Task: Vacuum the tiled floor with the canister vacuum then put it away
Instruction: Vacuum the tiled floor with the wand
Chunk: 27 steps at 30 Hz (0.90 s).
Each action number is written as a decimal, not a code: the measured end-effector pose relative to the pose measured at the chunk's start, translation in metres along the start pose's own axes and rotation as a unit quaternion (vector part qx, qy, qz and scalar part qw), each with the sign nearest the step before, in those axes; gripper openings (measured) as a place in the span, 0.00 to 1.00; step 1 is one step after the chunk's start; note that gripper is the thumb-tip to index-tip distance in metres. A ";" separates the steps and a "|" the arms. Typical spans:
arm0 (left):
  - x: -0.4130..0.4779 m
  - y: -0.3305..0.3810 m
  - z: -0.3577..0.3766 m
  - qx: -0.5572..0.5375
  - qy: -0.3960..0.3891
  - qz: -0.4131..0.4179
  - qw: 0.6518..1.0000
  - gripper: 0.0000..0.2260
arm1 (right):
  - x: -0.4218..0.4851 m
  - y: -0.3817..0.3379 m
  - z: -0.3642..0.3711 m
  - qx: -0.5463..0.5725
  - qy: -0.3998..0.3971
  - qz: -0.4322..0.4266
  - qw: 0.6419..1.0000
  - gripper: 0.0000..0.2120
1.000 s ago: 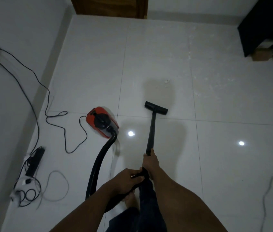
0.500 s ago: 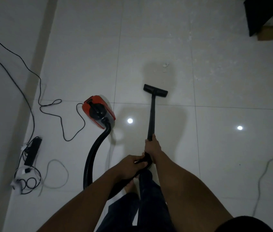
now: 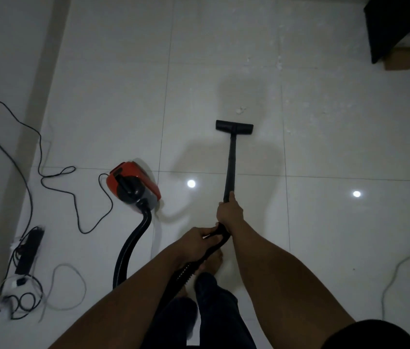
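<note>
1. The right hand (image 3: 229,210) is wrapped around the lower end of the black wand (image 3: 231,167), fingers closed tight on it, thumb side toward the floor head.
2. The left hand (image 3: 197,241) sits just behind and to the left of the right one, its fingers curled closed around the black handle bend (image 3: 220,231) where the wand meets the hose.
3. Ahead of the right fingers the wand runs straight out to the floor head (image 3: 234,127), which lies flat on the tiled floor (image 3: 224,71), its bar crosswise to the wand.
4. Just beyond the floor head, apart from it, lie a few white crumbs (image 3: 241,110); more pale specks are scattered further out and to the right.
5. Left of both hands, well apart from the fingers, stands the red and black vacuum (image 3: 133,186) on the floor.
6. The ribbed black hose (image 3: 133,244) leaves the vacuum's near end, curves down toward the person and passes under the left forearm up to the left fingers.
7. A thin black cord (image 3: 73,195) snakes over the tiles further left of the vacuum, toward a power strip (image 3: 30,249) beside the wall (image 3: 2,59).
8. Below the hands, bare feet (image 3: 211,260) and dark trouser legs show.
9. Far ahead and right of the fingers stands a dark piece of furniture (image 3: 395,23) with a cardboard box (image 3: 401,59) beside it.
</note>
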State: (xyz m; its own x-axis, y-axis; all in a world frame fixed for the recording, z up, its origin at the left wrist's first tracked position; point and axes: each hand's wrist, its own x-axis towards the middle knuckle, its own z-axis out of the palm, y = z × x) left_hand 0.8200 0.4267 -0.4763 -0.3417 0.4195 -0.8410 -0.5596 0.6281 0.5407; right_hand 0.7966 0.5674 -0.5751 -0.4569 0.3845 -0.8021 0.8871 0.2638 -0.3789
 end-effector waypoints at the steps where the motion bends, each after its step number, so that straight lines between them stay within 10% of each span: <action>1: 0.007 0.009 -0.002 -0.008 -0.004 0.001 1.000 0.19 | 0.009 -0.006 -0.006 0.002 0.004 0.003 1.000 0.32; 11: 0.156 0.005 -0.037 0.070 0.030 -0.018 0.997 0.34 | 0.069 -0.077 -0.047 0.021 0.002 -0.017 1.000 0.31; 16: 0.116 0.111 -0.091 -0.009 -0.004 -0.024 1.000 0.19 | 0.106 -0.142 -0.061 0.034 -0.007 -0.007 0.999 0.31; 27: 0.169 0.228 -0.197 0.031 0.021 -0.011 0.999 0.21 | 0.184 -0.286 -0.096 -0.005 -0.028 -0.002 1.000 0.31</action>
State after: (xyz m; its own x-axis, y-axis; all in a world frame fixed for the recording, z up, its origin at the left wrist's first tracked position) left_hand 0.4858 0.5111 -0.4988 -0.3617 0.3783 -0.8521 -0.5204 0.6764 0.5212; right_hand 0.4524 0.6479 -0.5700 -0.4555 0.3328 -0.8257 0.8845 0.2749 -0.3771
